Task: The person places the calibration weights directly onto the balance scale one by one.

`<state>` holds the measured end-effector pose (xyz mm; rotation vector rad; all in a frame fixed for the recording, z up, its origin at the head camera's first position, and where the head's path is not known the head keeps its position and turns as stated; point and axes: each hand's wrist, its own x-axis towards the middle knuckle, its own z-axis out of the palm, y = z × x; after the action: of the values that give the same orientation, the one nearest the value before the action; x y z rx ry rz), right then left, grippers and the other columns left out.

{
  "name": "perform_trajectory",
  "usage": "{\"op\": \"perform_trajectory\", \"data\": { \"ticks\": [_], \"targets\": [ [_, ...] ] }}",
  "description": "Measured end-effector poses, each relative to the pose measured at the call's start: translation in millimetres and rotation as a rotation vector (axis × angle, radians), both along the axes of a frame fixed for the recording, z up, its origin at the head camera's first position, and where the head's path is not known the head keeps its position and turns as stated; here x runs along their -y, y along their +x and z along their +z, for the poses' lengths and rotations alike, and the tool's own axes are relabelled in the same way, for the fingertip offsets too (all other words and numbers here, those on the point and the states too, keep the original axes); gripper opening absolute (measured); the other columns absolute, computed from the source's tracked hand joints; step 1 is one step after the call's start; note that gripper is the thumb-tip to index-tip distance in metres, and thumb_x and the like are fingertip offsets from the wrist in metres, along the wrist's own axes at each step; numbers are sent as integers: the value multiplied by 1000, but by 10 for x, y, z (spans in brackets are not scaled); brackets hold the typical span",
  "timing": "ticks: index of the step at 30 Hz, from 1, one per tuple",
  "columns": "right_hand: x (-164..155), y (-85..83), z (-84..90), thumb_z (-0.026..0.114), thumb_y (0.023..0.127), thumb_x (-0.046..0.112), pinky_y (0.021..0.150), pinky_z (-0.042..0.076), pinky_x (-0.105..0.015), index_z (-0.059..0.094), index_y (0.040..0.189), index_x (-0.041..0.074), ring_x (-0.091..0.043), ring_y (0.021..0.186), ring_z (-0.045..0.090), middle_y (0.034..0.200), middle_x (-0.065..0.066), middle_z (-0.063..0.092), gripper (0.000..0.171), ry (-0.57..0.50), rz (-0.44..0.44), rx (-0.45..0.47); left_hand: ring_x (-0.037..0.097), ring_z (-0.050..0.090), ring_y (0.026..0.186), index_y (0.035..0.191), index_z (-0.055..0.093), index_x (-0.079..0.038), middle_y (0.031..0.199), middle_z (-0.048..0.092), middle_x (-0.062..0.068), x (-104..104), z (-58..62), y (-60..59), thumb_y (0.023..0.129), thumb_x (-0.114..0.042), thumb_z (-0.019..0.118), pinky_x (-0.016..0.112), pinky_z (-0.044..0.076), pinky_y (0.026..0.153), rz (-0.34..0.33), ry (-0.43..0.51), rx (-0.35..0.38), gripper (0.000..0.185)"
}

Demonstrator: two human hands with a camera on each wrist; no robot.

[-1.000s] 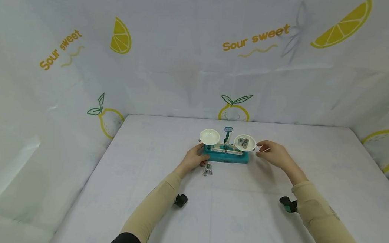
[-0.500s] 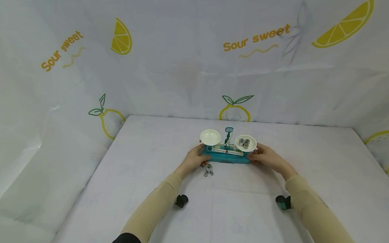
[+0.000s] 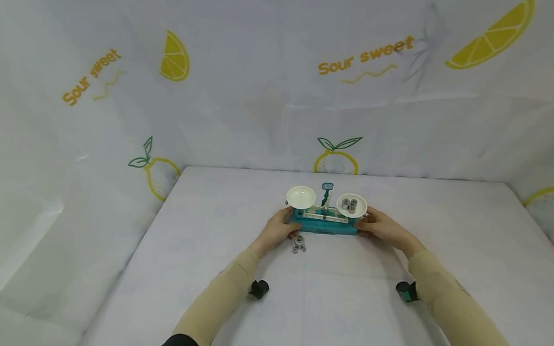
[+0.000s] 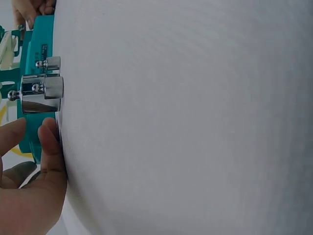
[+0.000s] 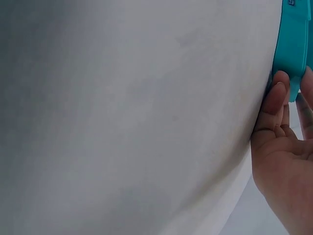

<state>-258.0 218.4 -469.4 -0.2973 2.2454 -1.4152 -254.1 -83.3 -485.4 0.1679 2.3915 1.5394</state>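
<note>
A teal balance scale stands toward the back of the table. Its left pan is white and bare; the white right pan bears several small metal weights. My left hand grips the left end of the teal base, thumb at the front and fingers round the side. At the opposite end my right hand holds the base the same way, as the right wrist view shows with the teal end between thumb and fingers. Several shiny weights stand just in front of the base, near my left thumb.
A white cloth covers the table, and a white curtain with lemon prints rises behind its back edge. Black wrist devices show below both forearms.
My right hand has moved left from beside the right pan and taken hold of the base's right end. My left hand keeps its grip; the scale looks unmoved on the table.
</note>
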Motion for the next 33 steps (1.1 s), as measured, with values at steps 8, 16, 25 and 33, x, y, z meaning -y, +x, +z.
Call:
{"op": "perform_trajectory", "data": {
  "ticks": [8,16,25,33],
  "targets": [
    [2,-21,0,56,94,27,79,47,-27,16,149,7,-16,90,54,111,-16,53,71,14,-1,-5,12,63,77,137,44,-5,138,41,19,117,54,100,90,-21,59,23,53,70,18,-83,-95,52],
    [-3,-7,8,56,93,27,77,46,-27,16,148,7,-16,87,54,103,-13,55,71,13,-7,7,10,60,78,110,61,-6,112,57,11,186,43,261,87,-23,64,22,49,65,-16,-65,-114,28],
    [-2,-4,3,56,93,27,80,46,-26,15,149,8,-16,90,54,107,-14,54,72,14,-14,16,11,61,82,105,64,-8,101,63,7,138,71,327,80,-20,72,23,50,69,-140,-108,-106,29],
    [8,6,-8,56,93,28,81,46,-26,14,149,8,-16,90,53,108,-15,54,72,31,-24,22,6,55,71,102,64,-5,95,63,6,91,70,345,78,-14,73,18,46,61,-144,-175,-136,27]
  ]
}}
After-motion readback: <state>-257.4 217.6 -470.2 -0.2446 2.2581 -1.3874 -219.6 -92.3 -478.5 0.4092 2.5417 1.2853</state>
